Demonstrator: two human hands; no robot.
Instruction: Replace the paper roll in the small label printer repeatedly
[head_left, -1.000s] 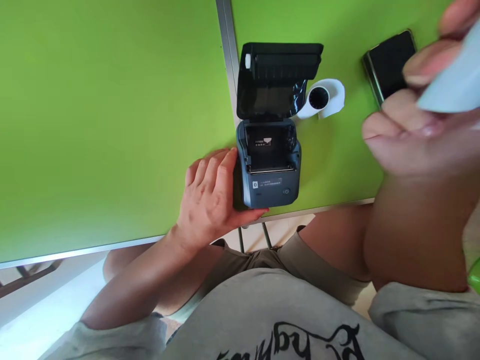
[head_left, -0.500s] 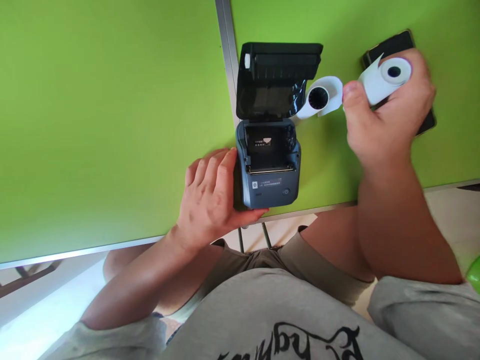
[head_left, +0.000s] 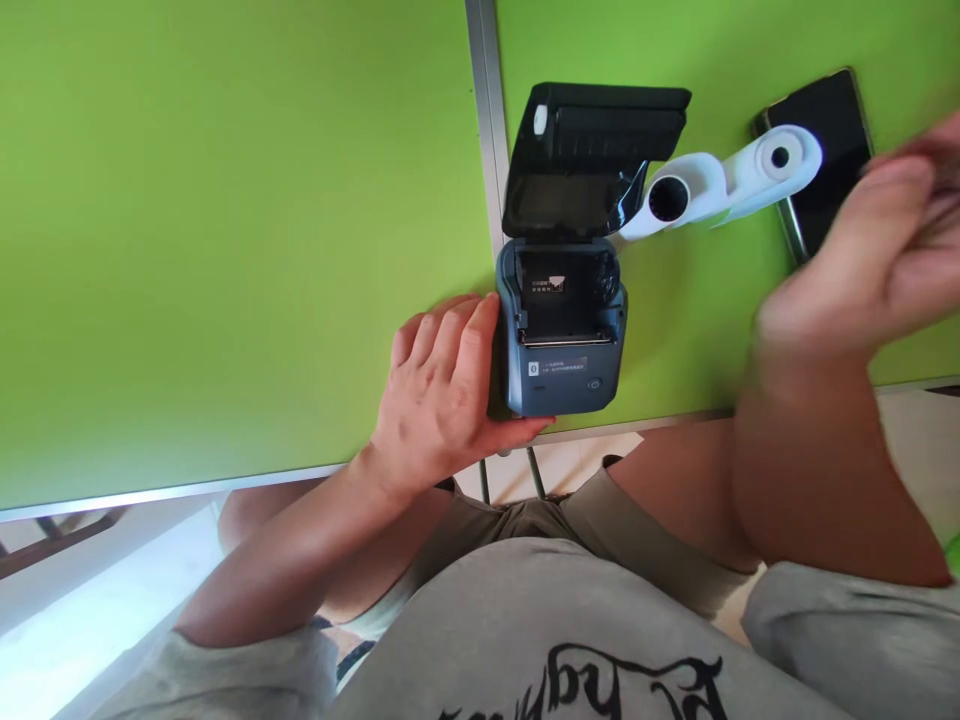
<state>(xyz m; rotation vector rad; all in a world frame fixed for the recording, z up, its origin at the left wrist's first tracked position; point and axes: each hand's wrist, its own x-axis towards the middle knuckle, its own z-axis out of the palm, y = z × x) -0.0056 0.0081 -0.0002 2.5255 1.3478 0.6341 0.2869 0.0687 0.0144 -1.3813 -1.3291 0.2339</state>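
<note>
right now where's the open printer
In the head view, the printer sits right of the metal strip at the green table's near edge, with the left hand against its left side.

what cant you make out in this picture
All in the head view:
- Right hand: motion-blurred, fingers cut off by the right edge; whether it holds anything is unclear.
- Phone: partly hidden by the right-hand paper roll and the right hand.
- Printing on the printer: too small to read.
- Green object: mostly cut off by the right edge.
- Shirt lettering: cut off by the bottom edge.
</note>
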